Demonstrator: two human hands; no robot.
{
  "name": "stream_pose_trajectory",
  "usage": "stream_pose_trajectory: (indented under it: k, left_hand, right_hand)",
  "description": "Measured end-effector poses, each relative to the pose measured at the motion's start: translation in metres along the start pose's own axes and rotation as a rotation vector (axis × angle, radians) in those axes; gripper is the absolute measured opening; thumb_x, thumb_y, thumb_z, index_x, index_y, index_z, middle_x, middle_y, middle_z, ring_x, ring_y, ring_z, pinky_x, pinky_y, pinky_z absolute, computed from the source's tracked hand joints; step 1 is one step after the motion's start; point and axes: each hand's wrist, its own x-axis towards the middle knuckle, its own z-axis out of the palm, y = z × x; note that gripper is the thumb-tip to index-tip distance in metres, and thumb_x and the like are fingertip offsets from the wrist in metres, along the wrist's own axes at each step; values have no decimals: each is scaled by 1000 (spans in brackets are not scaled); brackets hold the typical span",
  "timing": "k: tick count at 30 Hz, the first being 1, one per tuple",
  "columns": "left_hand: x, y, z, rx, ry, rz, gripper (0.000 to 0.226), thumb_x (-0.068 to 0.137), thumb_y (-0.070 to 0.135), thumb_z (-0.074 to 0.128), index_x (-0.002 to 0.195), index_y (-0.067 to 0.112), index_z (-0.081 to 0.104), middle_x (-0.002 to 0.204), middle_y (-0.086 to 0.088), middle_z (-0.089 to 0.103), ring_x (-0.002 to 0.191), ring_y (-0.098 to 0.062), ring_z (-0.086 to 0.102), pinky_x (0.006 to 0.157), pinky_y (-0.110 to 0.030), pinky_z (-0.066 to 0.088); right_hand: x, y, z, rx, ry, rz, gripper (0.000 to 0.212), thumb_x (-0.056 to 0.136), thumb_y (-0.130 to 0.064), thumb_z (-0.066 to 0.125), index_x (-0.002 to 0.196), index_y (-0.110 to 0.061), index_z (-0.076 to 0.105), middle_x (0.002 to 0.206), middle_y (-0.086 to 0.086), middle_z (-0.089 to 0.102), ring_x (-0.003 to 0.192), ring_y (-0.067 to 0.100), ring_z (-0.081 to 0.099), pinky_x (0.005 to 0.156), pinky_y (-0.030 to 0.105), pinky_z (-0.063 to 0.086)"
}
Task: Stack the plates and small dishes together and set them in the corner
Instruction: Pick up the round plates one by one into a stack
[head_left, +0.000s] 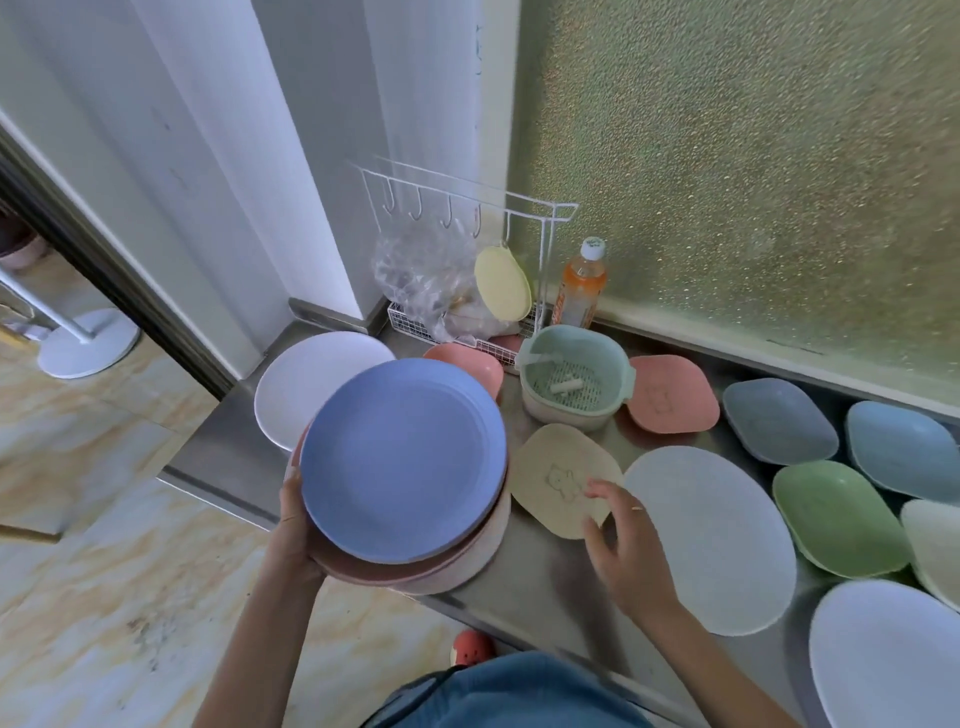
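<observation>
My left hand (293, 506) grips the left rim of a stack of round plates, a blue plate (402, 460) on top of a pink plate (415, 574), held over the counter's left edge. My right hand (621, 540) hovers with fingers spread and relaxed between a beige small dish (558, 475) and a pale grey round plate (709, 538), its fingertips at the beige dish's near edge. A white round plate (301, 384) lies in the far left corner of the steel counter (540, 577). Pink small dishes (672, 392) (470, 364), blue, green and pale ones lie spread to the right.
A mint strainer basket (574, 382) stands mid-counter. Behind it are a white wire rack (467, 228) with a plastic bag and a yellow dish (501, 283), and an orange drink bottle (582, 286) against the frosted window. Another white plate (893, 660) sits near right.
</observation>
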Motion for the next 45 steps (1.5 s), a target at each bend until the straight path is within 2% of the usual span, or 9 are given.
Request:
stream_pose_trajectory:
  k: [4,8,11,15,21,26,32,37,45]
  left_hand:
    - [2,13,-27,-24,2,33,38,92,52,42,80,37,75,85,10,76,76,-19,69,71,-39,49]
    - [-2,16,-45,-4,13,63,47,95,49,38,70,37,77,77,10,76,83,-26,65,73,-41,48]
    - [-5,13,-54,-25,59,66,46,95,46,39,72,36,77,79,7,76,83,-28,65,71,-41,49]
    - [-9,7,-70,-44,103,73,48,97,46,34,79,37,77,81,7,76,77,-24,70,68,-42,55]
    - [-11,12,-92,-56,168,83,48,98,49,32,81,34,74,80,6,76,88,-30,62,78,-47,48]
    - [-11,20,-96,-135,208,100,38,92,52,41,88,33,73,102,-2,71,88,-31,64,76,-45,51]
    - [-3,29,-92,-122,242,113,38,93,54,38,87,35,70,90,2,74,92,-31,62,87,-51,48]
    - [2,26,-98,-156,241,102,40,89,62,42,101,34,67,110,-8,68,96,-36,62,89,-56,49]
    - [9,17,-103,-171,317,46,57,87,64,40,129,26,50,125,-15,59,99,-39,59,88,-55,47]
  right_hand:
    - [-8,-3,11,-149,-328,-55,32,89,-16,54,119,-28,56,124,-10,59,106,1,52,92,14,41]
    - [-2,-18,46,-286,-679,-227,54,91,-16,46,141,-36,36,155,-14,22,132,11,37,101,23,34]
    - [3,-24,66,-437,-780,-307,47,95,-13,44,139,-30,41,154,-7,27,129,22,41,102,34,38]
    - [4,-33,81,-475,-604,-383,21,96,-16,39,110,-18,55,116,4,59,104,23,55,77,28,42]
    - [15,-44,74,-233,-420,-501,11,93,-17,47,96,-20,57,95,-2,58,84,20,58,66,27,47]
    - [37,-59,52,-17,-413,-504,16,88,-21,42,100,-26,52,105,-13,51,95,8,50,82,19,43]
    - [67,-85,13,24,-381,-670,28,83,4,58,97,-21,55,102,-11,54,90,3,54,81,19,47]
    - [77,-101,-29,-94,-349,-835,25,80,-6,63,94,-26,58,101,-16,54,86,9,57,77,24,49]
    - [88,-100,-51,-34,-200,-742,9,86,-23,49,92,-27,54,95,-19,49,93,2,51,87,8,38]
